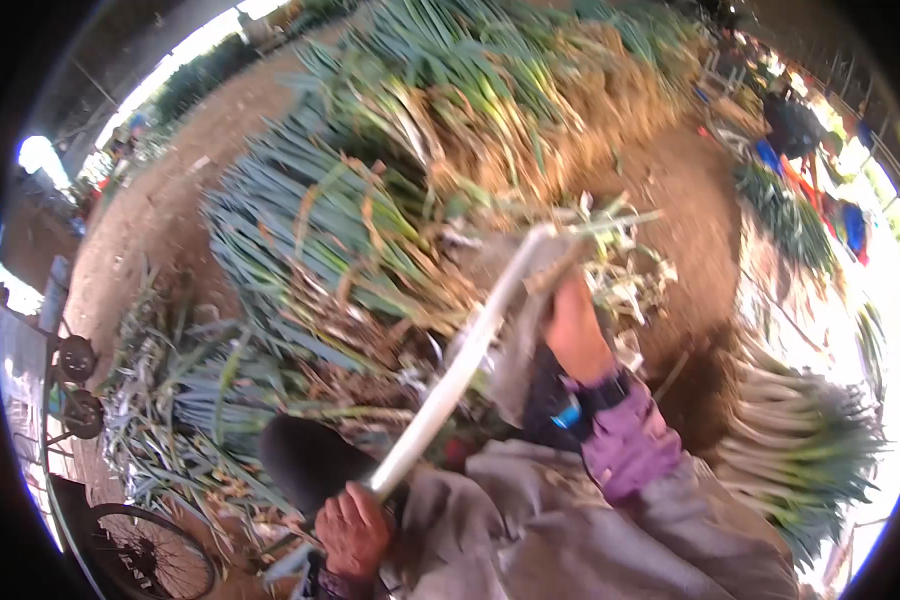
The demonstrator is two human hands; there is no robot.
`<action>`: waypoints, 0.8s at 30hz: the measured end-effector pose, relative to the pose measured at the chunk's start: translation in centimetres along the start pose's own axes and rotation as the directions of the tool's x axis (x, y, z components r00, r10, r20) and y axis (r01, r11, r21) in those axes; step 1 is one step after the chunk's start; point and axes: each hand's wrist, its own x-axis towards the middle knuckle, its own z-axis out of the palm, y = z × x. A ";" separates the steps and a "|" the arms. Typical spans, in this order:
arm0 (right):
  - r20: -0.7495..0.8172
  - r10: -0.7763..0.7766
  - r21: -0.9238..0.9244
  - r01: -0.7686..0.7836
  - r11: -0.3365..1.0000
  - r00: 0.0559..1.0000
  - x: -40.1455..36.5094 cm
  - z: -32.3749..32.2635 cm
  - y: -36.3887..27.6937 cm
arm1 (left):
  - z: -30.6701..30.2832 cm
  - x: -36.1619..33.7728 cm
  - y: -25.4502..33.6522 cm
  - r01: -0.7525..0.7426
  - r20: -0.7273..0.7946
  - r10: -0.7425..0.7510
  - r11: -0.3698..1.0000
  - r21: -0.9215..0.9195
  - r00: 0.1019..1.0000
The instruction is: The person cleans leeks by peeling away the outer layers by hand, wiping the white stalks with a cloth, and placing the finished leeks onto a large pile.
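A long white leek stalk [445, 390] slants across the view from the lower left to the upper middle. My left hand [352, 527] is closed round its lower end, close to my lap. At the stalk's upper end is my right hand [568, 290], blurred by motion, with peeled leaf scraps about it; its fingers and what they hold cannot be made out. A purple sleeve [630, 440] and a dark wristband with a blue piece cover the right wrist. Grey cloth [540, 520] lies over my lap.
Heaps of untrimmed leeks [310, 220] lie ahead and to the left on brown soil. Cleaned white leeks [780, 440] are stacked at the right. A spoked wheel [150, 555] and a cart with small wheels [78, 358] stand at the left.
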 end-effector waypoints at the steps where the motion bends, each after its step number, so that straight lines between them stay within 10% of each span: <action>1: -0.034 -0.033 -0.005 0.033 0.999 0.999 0.6 0.3 0.0 | 0.6 -0.4 0.4 -0.016 0.008 0.016 1.000 0.022 1.000; 3: 0.054 0.049 0.093 -0.053 0.994 0.997 2.0 0.5 -0.5 | 0.9 -1.0 0.7 -0.029 0.031 0.029 1.000 -0.003 0.999; 4: 0.171 0.274 0.576 -0.322 0.751 0.946 2.6 1.2 -0.5 | 0.8 -0.8 0.8 -0.021 0.045 0.024 0.998 -0.055 0.999; 5: 0.276 0.481 0.873 -0.426 0.237 0.832 3.1 1.9 -0.4 | 0.7 -0.5 0.8 -0.010 0.059 0.016 0.994 -0.107 0.998; 9: 0.217 0.441 0.920 -0.334 0.206 0.871 2.7 0.5 -1.7 | -2.2 1.6 -1.9 0.087 0.308 0.136 0.784 -0.614 0.942; 10: 0.199 0.395 0.845 -0.361 0.394 0.897 2.6 0.1 -1.6 | -1.8 1.4 -3.3 0.220 0.442 0.210 0.639 -0.737 0.872; 12: 0.247 0.468 0.939 -0.329 0.101 0.848 2.5 0.3 -1.6 | -1.1 1.3 -4.6 0.431 0.572 0.353 0.404 -0.807 0.740; 14: 0.226 0.444 0.939 -0.315 0.135 0.867 2.4 -0.1 -3.7 | -0.5 1.1 -4.9 0.569 0.631 0.437 0.281 -0.773 0.642; 16: 0.210 0.434 0.924 -0.323 0.206 0.876 2.3 0.1 -4.4 | 1.8 -1.2 -4.1 0.529 0.576 0.355 0.229 -0.817 0.736; 17: 0.209 0.438 0.903 -0.345 0.257 0.874 2.3 0.2 -4.3 | 1.9 -1.2 -3.6 0.366 0.558 0.348 0.482 -0.796 0.753; 19: 0.195 0.594 0.892 -0.393 0.222 0.780 2.2 1.3 -3.6 | 1.3 -0.7 -2.4 0.239 0.479 0.322 0.566 -0.789 0.817; 22: -0.020 0.603 0.612 -0.467 0.638 0.798 1.4 3.2 -4.7 | 1.1 -0.5 -1.9 0.137 0.408 0.302 0.634 -0.761 0.862; 24: 0.174 0.593 0.503 -0.589 0.633 0.786 0.4 2.6 -8.1 | 1.3 -0.2 -1.6 0.077 0.348 0.259 0.694 -0.715 0.901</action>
